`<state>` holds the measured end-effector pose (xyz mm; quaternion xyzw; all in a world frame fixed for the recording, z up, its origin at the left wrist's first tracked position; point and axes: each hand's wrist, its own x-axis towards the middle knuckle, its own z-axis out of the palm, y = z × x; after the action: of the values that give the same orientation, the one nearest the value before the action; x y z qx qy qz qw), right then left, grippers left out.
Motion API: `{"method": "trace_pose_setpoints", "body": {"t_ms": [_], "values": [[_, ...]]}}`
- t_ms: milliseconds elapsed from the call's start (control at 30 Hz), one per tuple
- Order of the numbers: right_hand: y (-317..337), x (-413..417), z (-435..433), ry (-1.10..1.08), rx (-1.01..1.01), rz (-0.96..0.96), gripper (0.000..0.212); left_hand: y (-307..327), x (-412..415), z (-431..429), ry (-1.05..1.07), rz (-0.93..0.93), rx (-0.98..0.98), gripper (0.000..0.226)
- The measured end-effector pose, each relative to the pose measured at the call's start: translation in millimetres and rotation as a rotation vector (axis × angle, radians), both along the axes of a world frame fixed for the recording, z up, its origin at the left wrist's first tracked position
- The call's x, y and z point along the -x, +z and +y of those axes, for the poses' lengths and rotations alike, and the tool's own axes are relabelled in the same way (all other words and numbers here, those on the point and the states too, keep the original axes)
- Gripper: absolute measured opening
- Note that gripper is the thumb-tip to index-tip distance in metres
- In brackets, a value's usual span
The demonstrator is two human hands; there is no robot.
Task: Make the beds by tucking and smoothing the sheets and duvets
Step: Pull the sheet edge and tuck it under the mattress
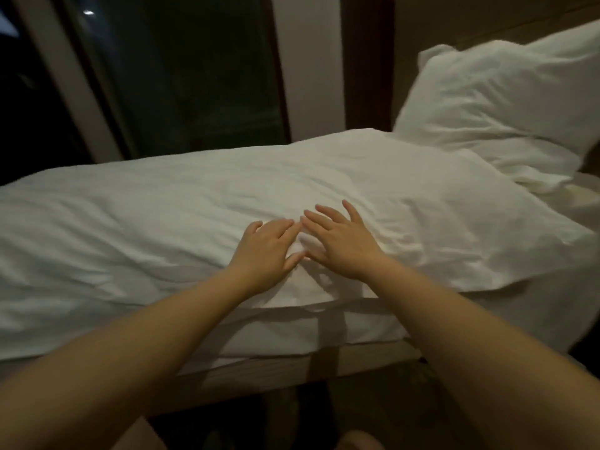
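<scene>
A white, wrinkled duvet [162, 216] covers a single bed from the left edge to the pillow. My left hand [266, 251] and my right hand [341, 241] lie side by side, palms down with fingers spread, pressing flat on the duvet near its near edge at the middle of the bed. Their fingertips almost meet. Below the duvet's edge shows the white sheet [292, 336] over the mattress side, hanging loose. A white pillow [500, 102] leans against the headboard at the upper right.
A dark window [194, 76] with pale frames runs behind the bed's far side. A brown headboard wall [487, 21] stands at the right. The wooden bed base [259, 375] runs below the mattress, with dark floor beneath me.
</scene>
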<state>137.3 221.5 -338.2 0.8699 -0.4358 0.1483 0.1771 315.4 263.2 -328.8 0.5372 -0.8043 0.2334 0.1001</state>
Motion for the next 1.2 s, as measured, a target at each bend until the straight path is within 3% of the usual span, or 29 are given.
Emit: {"method": "trace_pose_setpoints", "body": {"t_ms": [333, 467, 633, 833, 1000, 1200], "values": [[-12.6, -175.0, -0.1, 0.281, 0.082, -0.071, 0.032, -11.7, -171.8, 38.3, 0.219, 0.165, 0.013, 0.061], [-35.7, -265.6, 26.6, 0.364, 0.045, -0.106, 0.047, -30.7, -267.2, 70.0, 0.384, 0.336, 0.017, 0.058], [-50.1, -366.6, 50.6, 0.255, -0.126, 0.012, 0.059, -53.4, -383.5, 96.6, 0.48, 0.291, -0.103, 0.061], [-52.3, -452.0, 73.5, 0.083, -0.252, -0.178, 0.063, -39.6, -468.9, 99.5, 0.338, 0.273, -0.097, 0.052], [-44.1, -489.2, 90.7, 0.126, -0.136, -0.188, 0.051, -27.7, -501.9, 98.5, 0.221, 0.286, -0.11, 0.046], [-37.8, -520.0, 86.9, 0.09, -0.08, -0.263, 0.046, -12.3, -524.3, 90.4, 0.276, 0.268, -0.136, 0.052]]}}
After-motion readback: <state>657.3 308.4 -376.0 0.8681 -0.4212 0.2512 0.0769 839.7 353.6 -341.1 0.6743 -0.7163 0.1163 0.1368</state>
